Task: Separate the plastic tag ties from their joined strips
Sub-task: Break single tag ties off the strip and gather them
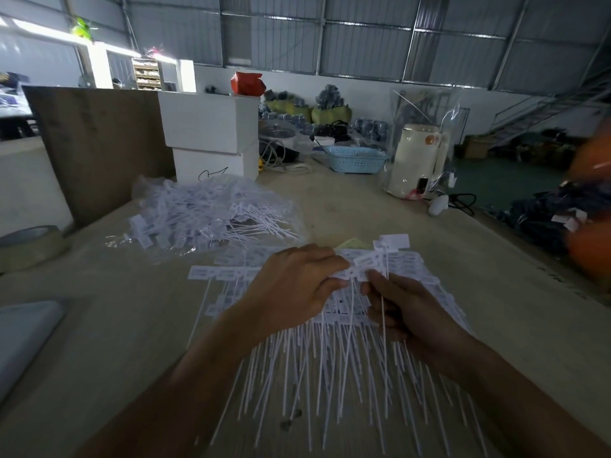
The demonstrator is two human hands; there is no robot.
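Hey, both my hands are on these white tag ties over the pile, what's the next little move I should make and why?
Probably pull the hands apart to snap one tie off. The left hand pinches the joined strip of tag heads, and the right hand grips the thin tail of a tag tie right beside it, above the pile of ties. Whether that tie is already free is unclear.

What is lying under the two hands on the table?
Under the left hand and right hand lies a spread of white tag ties, tails toward the person, on the table. The ties directly beneath the hands are covered.
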